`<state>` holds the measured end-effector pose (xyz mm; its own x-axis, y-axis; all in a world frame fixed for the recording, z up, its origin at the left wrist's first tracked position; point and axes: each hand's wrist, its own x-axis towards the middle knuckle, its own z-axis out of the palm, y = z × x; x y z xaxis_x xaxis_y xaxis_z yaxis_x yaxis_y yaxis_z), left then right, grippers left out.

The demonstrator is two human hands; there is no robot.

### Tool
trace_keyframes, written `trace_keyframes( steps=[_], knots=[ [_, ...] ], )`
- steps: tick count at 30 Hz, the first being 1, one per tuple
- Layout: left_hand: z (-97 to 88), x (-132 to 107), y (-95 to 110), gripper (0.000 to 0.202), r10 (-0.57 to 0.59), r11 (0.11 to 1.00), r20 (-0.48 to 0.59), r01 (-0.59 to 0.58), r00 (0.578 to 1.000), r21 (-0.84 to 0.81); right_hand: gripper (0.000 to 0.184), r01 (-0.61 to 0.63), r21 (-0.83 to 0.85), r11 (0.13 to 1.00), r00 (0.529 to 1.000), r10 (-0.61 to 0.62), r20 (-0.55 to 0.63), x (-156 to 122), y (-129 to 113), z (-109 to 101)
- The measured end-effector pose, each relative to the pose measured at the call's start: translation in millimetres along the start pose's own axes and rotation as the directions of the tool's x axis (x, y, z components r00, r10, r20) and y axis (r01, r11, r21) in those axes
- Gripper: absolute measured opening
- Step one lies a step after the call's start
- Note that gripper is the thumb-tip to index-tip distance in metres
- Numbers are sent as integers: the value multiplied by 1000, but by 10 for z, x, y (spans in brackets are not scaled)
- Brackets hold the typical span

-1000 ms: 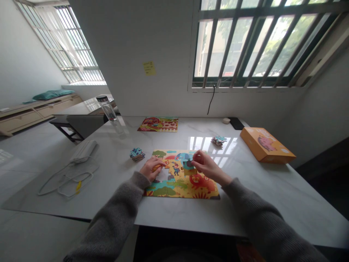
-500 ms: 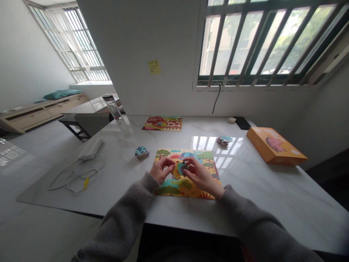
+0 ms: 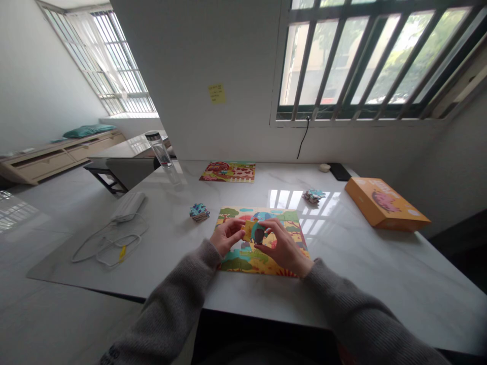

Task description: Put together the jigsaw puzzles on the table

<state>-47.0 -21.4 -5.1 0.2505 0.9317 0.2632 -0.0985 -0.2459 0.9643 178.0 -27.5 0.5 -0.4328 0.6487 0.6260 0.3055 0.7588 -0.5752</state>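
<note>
Two hands close together over the colourful cardboard jigsaw puzzle (image 3: 238, 264) — left hand (image 3: 226, 237) pinching one yellow cardboard piece (image 3: 248, 230), right hand (image 3: 283, 248) pinching one dark grey-blue cardboard piece (image 3: 259, 234) — with one small stack of loose pieces (image 3: 199, 212) on the left and another small stack of loose pieces (image 3: 314, 196) on the right!

I'm sitting in what looks like a room at home: a marble tabletop (image 3: 361, 263) under a barred window (image 3: 361, 66), a sticky note (image 3: 216, 94) on the wall (image 3: 171, 76), and a low bench (image 3: 49, 161) with a teal cushion (image 3: 89, 131) beyond the tabletop's left corner.

Single head-worn view, looking forward and down, close above a marble table (image 3: 361, 274), wide-angle
</note>
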Motion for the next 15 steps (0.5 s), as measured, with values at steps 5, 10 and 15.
trace_keyframes(
  steps=[5,10,15],
  knots=[
    [10,14,-5,45,-12,1000,-13,12,1000,2,45,-1,-17,1000,999,1,-38,-39,-38,83],
    [-13,38,39,43,24,997,-149,-12,988,79,4,-61,9,998,998,60,31,-17,-128,26],
    [-5,23,45,41,-34,995,-116,44,993,88,35,46,-65,997,994,-39,105,-17,-92,-30]
  ],
)
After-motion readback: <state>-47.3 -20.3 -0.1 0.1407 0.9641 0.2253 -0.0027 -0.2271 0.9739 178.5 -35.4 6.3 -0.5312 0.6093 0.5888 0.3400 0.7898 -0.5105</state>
